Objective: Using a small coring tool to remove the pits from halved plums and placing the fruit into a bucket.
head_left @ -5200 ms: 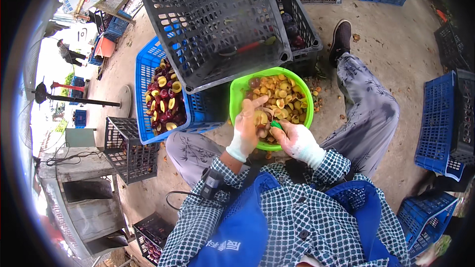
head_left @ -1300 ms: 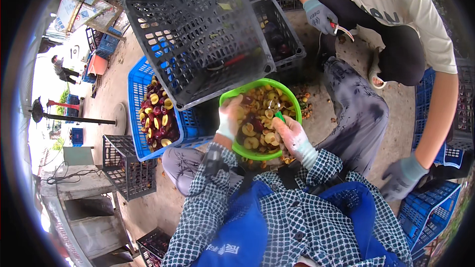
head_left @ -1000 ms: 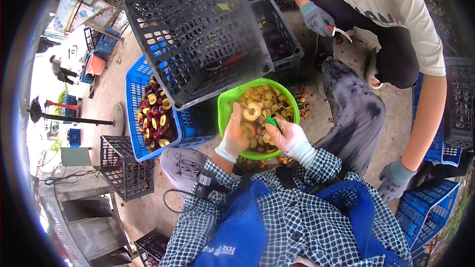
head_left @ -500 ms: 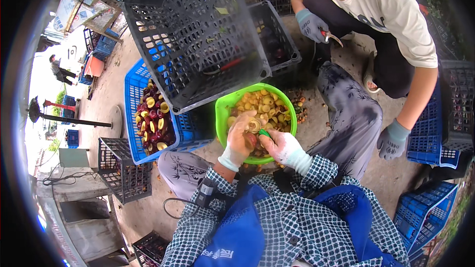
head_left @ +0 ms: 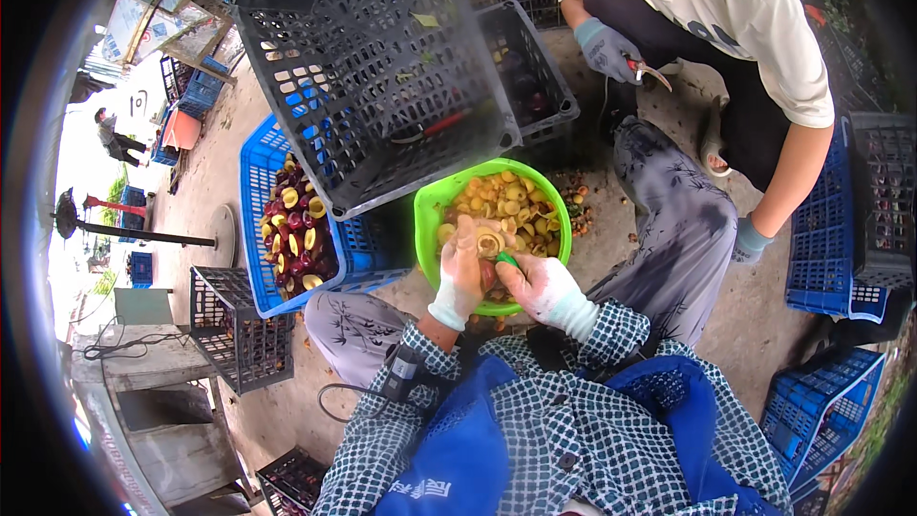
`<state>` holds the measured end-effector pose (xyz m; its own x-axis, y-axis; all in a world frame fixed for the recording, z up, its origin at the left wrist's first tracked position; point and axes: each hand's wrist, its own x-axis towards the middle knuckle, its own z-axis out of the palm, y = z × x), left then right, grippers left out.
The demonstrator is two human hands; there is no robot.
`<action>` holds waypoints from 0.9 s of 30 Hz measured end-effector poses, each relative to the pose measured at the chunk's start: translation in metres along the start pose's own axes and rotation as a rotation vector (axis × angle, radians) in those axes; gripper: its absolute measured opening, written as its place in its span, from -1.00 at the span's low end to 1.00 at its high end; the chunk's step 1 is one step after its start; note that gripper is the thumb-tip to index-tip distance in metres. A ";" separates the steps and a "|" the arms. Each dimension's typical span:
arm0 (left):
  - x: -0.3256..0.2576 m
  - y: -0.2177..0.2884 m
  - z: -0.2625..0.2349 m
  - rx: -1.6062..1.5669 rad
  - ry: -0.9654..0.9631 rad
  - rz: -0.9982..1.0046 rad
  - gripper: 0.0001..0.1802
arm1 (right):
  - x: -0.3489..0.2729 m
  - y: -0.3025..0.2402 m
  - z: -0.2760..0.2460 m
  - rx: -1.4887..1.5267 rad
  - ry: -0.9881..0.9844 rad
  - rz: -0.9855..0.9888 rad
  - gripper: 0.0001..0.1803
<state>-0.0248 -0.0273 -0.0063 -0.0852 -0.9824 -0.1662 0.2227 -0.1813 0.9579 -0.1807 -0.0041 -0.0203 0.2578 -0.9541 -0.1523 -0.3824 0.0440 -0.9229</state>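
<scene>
A gloved left hand (head_left: 460, 268) pinched a halved fruit (head_left: 490, 244) over the near rim of the green bowl (head_left: 430, 215), the right hand (head_left: 535, 285) just right, clenching a green-handled tool (head_left: 506, 259).

In my left hand (head_left: 461, 272) I hold a halved fruit (head_left: 489, 245), pale yellow cut face up, over the green bowl (head_left: 430, 220). My right hand (head_left: 537, 285) grips a small green-handled tool (head_left: 506, 259) just beside it.
</scene>
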 end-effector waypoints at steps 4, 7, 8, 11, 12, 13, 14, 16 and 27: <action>-0.005 0.008 0.006 0.039 0.038 0.034 -0.32 | -0.004 -0.002 0.003 0.021 -0.053 0.020 -0.52; -0.005 0.011 -0.004 0.066 -0.040 -0.041 -0.30 | -0.007 -0.003 0.002 0.291 -0.165 0.048 -0.53; -0.003 0.012 -0.005 0.069 -0.088 -0.053 -0.28 | -0.007 -0.002 -0.004 0.398 -0.267 0.097 -0.54; 0.004 0.018 -0.008 0.107 -0.197 -0.044 -0.23 | -0.003 -0.015 -0.034 0.938 -0.685 0.481 -0.58; 0.007 0.018 -0.008 0.128 -0.222 -0.016 -0.22 | -0.004 -0.012 -0.030 1.164 -0.778 0.496 -0.57; 0.009 0.018 -0.009 0.149 -0.247 0.011 -0.21 | -0.005 -0.004 -0.022 1.393 -0.868 0.508 -0.57; 0.010 0.015 -0.010 0.239 -0.228 0.091 -0.20 | -0.005 0.001 -0.017 1.617 -0.949 0.513 -0.56; 0.014 0.010 -0.010 0.419 -0.187 0.251 -0.17 | -0.006 0.009 -0.006 1.774 -1.061 0.455 -0.51; 0.021 0.004 -0.005 -0.256 -0.052 -0.307 -0.06 | -0.011 -0.009 -0.011 1.427 -0.779 0.278 -0.43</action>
<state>-0.0210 -0.0486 -0.0070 -0.2332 -0.8782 -0.4176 0.4134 -0.4782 0.7749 -0.1894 0.0024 -0.0067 0.8493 -0.5217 -0.0814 0.4704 0.8176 -0.3320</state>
